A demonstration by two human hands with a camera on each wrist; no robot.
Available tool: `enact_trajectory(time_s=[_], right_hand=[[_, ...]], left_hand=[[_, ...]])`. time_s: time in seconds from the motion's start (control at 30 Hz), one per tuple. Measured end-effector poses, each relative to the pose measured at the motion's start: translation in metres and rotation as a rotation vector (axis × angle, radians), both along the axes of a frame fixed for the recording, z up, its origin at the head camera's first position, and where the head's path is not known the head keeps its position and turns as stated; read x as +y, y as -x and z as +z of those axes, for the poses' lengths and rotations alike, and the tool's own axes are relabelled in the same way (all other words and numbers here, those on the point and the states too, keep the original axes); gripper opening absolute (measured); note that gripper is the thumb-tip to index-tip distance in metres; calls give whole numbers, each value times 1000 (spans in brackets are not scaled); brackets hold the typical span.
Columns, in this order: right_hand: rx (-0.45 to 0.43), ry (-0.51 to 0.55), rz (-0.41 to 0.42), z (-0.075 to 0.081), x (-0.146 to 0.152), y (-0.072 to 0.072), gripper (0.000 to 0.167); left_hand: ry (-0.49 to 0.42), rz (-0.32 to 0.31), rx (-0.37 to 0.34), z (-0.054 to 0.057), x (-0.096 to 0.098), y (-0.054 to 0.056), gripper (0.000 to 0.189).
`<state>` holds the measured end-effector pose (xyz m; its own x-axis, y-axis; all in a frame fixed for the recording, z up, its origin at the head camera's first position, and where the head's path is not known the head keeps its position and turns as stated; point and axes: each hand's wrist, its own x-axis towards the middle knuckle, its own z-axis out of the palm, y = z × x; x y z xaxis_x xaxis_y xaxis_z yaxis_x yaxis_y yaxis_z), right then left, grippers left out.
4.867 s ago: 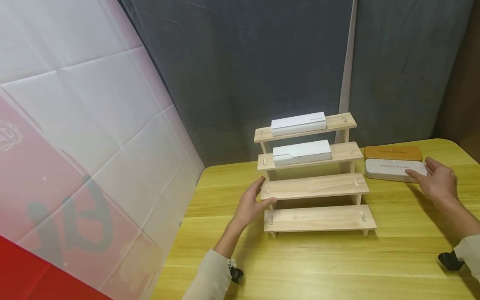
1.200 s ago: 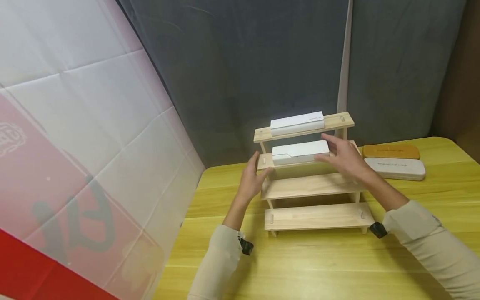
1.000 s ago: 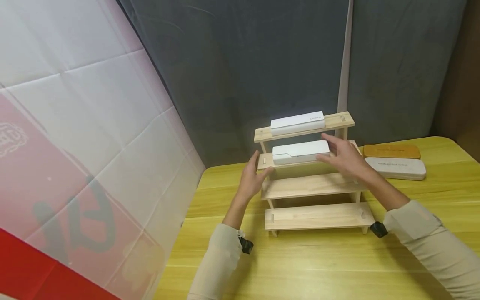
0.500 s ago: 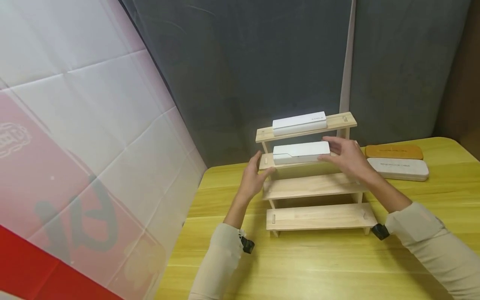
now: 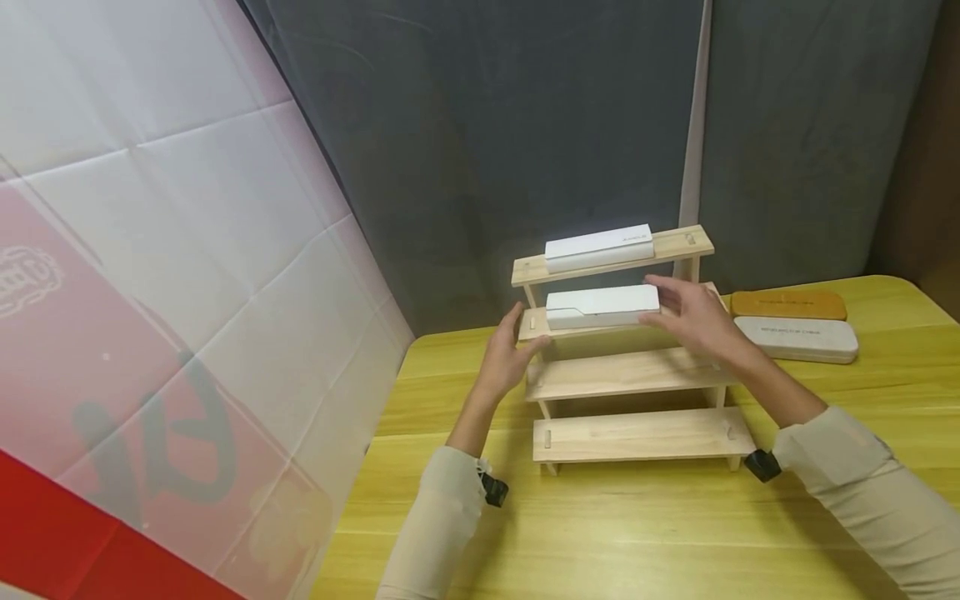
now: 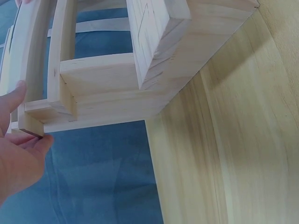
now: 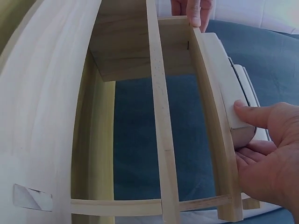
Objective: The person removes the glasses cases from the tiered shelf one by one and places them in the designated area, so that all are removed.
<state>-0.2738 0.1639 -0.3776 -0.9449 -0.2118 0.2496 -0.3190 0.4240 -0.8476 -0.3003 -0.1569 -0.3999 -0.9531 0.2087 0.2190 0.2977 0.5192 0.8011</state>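
A stepped wooden shelf stand (image 5: 637, 435) stands on the table. On its second tier from the top lies a white glasses case (image 5: 603, 305) with an angled flap line. My right hand (image 5: 696, 321) pinches this case's right end, thumb on the front and fingers behind, also plain in the right wrist view. With my left hand (image 5: 504, 354) I grip the left end of the same tier; the left wrist view shows the thumb above the board end (image 6: 32, 123) and fingers below. Another white case (image 5: 600, 247), with small lettering, lies on the top tier.
Right of the stand, an orange case (image 5: 787, 304) and a pale grey case (image 5: 795, 339) lie side by side on the yellow wood-grain table (image 5: 622, 533). A dark grey curtain (image 5: 487, 150) hangs close behind, and a printed white sheet (image 5: 187, 208) slopes along the left.
My right hand has left the grey case on the table and come to the white case on the second tier. My left hand has moved up to that tier. Lately both hands barely move.
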Motion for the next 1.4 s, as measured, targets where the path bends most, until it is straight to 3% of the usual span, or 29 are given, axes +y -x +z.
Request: enact_trajectory(time_s=[0.57,1.0,1.4], right_hand=[[104,104,-70,-4,-3,-6,67],[91,134,-133,-8,2,-20,67],[91,156,-182,-10,25,-35,67]], left_hand=[[-12,-26,26,-1,-2,2,82],[-78,-61,29,-6,-5,8,81],[-69,-60,27,-7,-6,9,81]])
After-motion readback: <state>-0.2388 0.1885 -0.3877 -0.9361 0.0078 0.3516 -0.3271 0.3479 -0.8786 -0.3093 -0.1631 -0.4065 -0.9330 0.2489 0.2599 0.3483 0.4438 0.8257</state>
